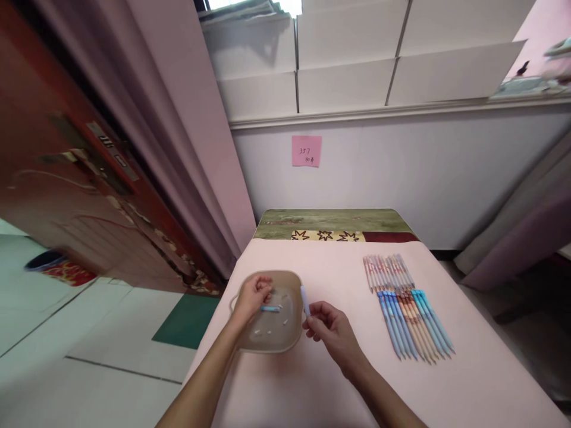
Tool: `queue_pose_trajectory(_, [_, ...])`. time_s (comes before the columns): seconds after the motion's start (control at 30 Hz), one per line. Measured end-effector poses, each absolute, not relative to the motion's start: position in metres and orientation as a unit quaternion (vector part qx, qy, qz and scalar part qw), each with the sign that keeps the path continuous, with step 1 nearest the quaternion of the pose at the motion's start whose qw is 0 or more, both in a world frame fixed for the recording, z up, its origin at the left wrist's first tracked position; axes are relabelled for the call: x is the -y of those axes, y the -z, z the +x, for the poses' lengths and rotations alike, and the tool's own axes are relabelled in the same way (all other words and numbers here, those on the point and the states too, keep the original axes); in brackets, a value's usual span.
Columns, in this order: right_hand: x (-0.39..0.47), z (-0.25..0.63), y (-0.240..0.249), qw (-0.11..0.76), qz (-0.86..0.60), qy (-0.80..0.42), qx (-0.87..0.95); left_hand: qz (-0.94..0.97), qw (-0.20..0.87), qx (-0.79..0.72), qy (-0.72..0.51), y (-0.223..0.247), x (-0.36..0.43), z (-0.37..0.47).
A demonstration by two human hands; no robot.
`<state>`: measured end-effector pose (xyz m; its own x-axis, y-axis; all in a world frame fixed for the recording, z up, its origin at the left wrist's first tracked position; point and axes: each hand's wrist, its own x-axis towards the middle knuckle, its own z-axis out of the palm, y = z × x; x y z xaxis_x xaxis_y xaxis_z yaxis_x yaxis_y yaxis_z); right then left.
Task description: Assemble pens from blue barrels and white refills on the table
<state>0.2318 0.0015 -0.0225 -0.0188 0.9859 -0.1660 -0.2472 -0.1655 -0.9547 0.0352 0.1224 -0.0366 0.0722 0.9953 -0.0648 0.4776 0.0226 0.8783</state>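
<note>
My left hand (255,295) is over a shallow beige basin (292,345), its fingers curled together. Whether something small is between them I cannot make out. Inside the basin lie a short blue pen part (270,309) and several tiny white bits (285,321). Just right of the rim, my right hand (328,326) pinches a pale lilac pen barrel (305,300) that points up and slightly left. Further right on the table, several pens lie side by side in two rows: a back row of lilac and reddish pens (388,273) and a front row of blue and beige pens (414,324).
A pale pink cover lies over the table (330,380), with a green patterned strip (330,219) at the wall end. A pink note (306,151) is stuck on the wall. At left are a purple curtain (196,148) and a reddish door (53,178).
</note>
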Motion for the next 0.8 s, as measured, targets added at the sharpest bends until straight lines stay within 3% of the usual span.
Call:
queue_pose_trajectory(0.17, [-0.003,0.222,0.024,0.514,-0.448,-0.604,0.414,0.379,0.63,-0.499,-0.458,0.004,-0.088,0.05])
queue_pose_trajectory(0.23, [-0.003,0.22,0.026,0.519,-0.441,-0.599,0.421,0.318,0.668,-0.462,-0.489,-0.008,-0.076,0.06])
queue_pose_trajectory(0.6, [-0.001,0.23,0.018,0.522,-0.42,-0.665,0.331,0.262,0.635,-0.444,-0.575,-0.018,-0.074,0.063])
queue_pose_trajectory(0.8, [-0.007,0.249,0.029,0.548,-0.446,-0.643,0.296,0.347,0.503,-0.526,-0.591,-0.009,-0.086,0.011])
